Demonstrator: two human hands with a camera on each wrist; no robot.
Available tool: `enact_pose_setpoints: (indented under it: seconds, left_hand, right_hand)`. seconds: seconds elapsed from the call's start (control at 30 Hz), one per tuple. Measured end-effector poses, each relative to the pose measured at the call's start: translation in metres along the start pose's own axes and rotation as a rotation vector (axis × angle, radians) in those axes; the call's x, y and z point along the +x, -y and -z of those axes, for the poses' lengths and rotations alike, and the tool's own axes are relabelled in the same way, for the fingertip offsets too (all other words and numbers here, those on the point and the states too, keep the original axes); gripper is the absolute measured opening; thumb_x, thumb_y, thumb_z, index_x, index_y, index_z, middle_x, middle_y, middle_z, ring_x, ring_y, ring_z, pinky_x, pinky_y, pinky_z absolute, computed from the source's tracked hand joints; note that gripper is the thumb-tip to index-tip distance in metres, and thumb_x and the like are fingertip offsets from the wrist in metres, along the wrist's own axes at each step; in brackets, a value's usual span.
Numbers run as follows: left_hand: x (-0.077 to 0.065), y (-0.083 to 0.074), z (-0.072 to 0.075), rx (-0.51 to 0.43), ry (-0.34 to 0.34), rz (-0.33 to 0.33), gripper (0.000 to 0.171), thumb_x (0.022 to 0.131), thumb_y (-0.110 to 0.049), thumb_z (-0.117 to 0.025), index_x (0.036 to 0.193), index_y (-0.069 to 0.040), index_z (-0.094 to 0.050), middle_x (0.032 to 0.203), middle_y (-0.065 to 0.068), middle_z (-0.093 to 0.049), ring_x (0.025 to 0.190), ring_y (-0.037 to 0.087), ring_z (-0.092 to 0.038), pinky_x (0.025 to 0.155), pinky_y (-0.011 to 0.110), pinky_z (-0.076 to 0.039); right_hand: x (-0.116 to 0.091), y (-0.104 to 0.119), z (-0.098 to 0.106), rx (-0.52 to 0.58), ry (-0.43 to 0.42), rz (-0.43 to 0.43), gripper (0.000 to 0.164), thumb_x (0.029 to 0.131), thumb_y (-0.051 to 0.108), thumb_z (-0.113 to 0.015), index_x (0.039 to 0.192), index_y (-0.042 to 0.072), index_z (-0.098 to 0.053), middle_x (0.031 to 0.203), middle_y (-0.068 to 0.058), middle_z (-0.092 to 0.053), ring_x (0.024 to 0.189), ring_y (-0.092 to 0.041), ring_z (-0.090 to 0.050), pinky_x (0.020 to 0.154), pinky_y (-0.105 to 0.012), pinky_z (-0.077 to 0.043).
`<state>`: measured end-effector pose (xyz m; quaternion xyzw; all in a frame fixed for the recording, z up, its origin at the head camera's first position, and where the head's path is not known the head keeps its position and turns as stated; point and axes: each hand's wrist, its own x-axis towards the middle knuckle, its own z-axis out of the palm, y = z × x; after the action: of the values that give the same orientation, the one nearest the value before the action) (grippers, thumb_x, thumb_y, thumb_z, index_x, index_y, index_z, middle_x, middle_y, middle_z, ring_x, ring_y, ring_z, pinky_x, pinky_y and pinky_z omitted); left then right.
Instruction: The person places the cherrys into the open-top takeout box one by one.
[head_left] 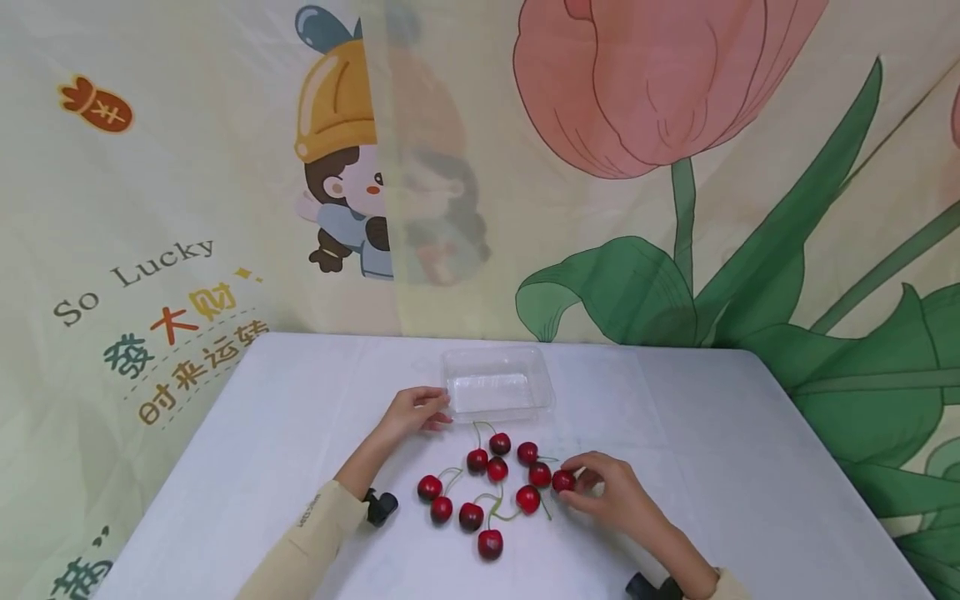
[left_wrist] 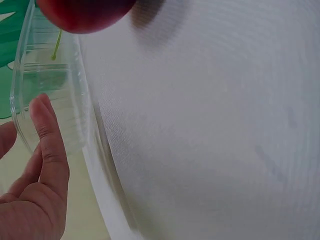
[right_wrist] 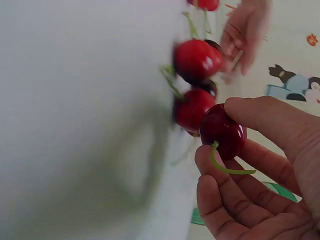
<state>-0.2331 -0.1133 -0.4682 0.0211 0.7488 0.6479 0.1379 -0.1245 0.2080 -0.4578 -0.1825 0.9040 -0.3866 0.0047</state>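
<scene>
right fingers (right_wrist: 212,197) pinch cherry (right_wrist: 217,127) | other cherries (head_left: 528,499) beside | clear tray (head_left: 491,395) beyond

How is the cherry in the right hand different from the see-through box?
The cherry is dark red, but the box is clear. The cherry is small and round, while the box is much bigger and rectangular. The right hand pinches the cherry between thumb and fingers, but the box sits on the white table. Both look shiny.
</scene>
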Motion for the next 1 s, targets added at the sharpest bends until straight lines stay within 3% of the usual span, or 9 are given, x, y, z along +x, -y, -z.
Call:
enact_pose_setpoints:
  seconds: [0.17, 0.33, 0.63, 1.0]
  left_hand:
    - [0.0, 0.0, 0.0, -0.02, -0.018, 0.005, 0.035, 0.096, -0.006, -0.058, 0.125, 0.015, -0.055, 0.106, 0.024, -0.065, 0.079, 0.022, -0.072, 0.071, 0.03, -0.061]
    - [-0.001, -0.001, 0.0, -0.033, -0.005, 0.003, 0.037, 0.096, -0.005, -0.058, 0.126, 0.017, -0.053, 0.105, 0.026, -0.065, 0.08, 0.023, -0.072, 0.075, 0.034, -0.061]
    - [-0.005, 0.0, 0.0, -0.048, -0.002, -0.006, 0.037, 0.096, -0.003, -0.056, 0.127, 0.016, -0.052, 0.101, 0.026, -0.067, 0.082, 0.026, -0.072, 0.077, 0.036, -0.061]
    - [-0.009, 0.002, 0.001, -0.065, 0.022, -0.006, 0.041, 0.096, -0.007, -0.057, 0.13, 0.016, -0.049, 0.102, 0.023, -0.067, 0.084, 0.025, -0.072, 0.081, 0.036, -0.06]
  right_hand:
    - [0.017, 0.008, 0.018, -0.032, -0.089, 0.024, 0.031, 0.077, 0.008, -0.082, 0.104, 0.004, -0.069, 0.096, -0.006, -0.069, 0.074, -0.008, -0.064, 0.069, -0.033, -0.061]
    - [0.039, 0.02, 0.029, -0.041, -0.12, 0.091, 0.031, 0.076, 0.006, -0.082, 0.105, 0.002, -0.069, 0.096, -0.008, -0.07, 0.075, -0.013, -0.066, 0.07, -0.029, -0.061]
    - [0.088, 0.043, 0.023, 0.006, -0.051, 0.22, 0.03, 0.079, 0.005, -0.08, 0.106, -0.001, -0.069, 0.096, -0.011, -0.069, 0.075, -0.016, -0.065, 0.071, -0.035, -0.061]
    - [0.141, 0.053, -0.001, 0.048, 0.095, 0.172, 0.028, 0.081, 0.007, -0.078, 0.107, -0.001, -0.07, 0.1, -0.013, -0.07, 0.075, -0.014, -0.062, 0.066, -0.021, -0.057]
